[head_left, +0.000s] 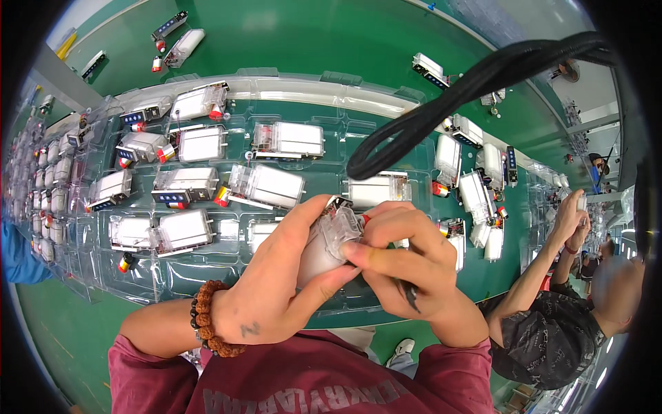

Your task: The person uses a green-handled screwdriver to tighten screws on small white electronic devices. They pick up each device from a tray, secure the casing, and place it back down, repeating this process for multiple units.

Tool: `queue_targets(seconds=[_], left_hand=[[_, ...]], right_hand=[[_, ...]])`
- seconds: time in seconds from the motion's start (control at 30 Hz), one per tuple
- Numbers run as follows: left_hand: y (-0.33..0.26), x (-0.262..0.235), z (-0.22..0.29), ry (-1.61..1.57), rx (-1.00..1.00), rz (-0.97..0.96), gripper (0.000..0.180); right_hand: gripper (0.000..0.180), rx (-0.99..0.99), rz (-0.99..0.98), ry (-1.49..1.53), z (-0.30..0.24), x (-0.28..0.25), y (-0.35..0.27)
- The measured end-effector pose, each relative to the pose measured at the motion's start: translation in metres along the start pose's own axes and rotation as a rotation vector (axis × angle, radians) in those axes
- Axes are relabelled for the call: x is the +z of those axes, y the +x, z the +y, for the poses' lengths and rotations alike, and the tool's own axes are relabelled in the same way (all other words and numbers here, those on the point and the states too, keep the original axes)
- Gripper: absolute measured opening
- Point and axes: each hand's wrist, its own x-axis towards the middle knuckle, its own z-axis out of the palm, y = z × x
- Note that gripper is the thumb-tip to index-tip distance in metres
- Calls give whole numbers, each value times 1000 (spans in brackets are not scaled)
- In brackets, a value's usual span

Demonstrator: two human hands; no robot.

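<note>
My left hand [276,283] is wrapped round a small white block-shaped unit [318,257] with a clear plastic end [340,228], held tilted in front of my chest. A dark strip shows at its top edge. The fingers of my right hand [414,269] are closed, and the thumb presses on the clear end close to my left thumb tip. A bit of red shows beside the right index finger. Whether a small part sits between the right fingertips is hidden. Just beyond my hands, similar white units [269,185] lie in a clear tray [324,214].
The clear tray sits on a green table [289,41]. Several loose units [476,193] with red-and-yellow cylinders [440,188] lie at right. A black cable loop [414,131] hangs over the right side. A co-worker [552,331] in a dark shirt stands close at right.
</note>
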Motion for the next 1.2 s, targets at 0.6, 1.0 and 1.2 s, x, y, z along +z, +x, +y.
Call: queue_targets(seconds=[0.6, 1.0, 1.2], left_hand=[[10, -4, 7, 124, 75, -44, 71], [4, -7, 8, 162, 23, -19, 71], [3, -7, 7, 92, 33, -50, 72]], right_hand=[[40, -70, -90, -151, -6, -12, 2], [42, -41, -34, -138, -6, -2, 1], [43, -71, 48, -116, -5, 1, -1]])
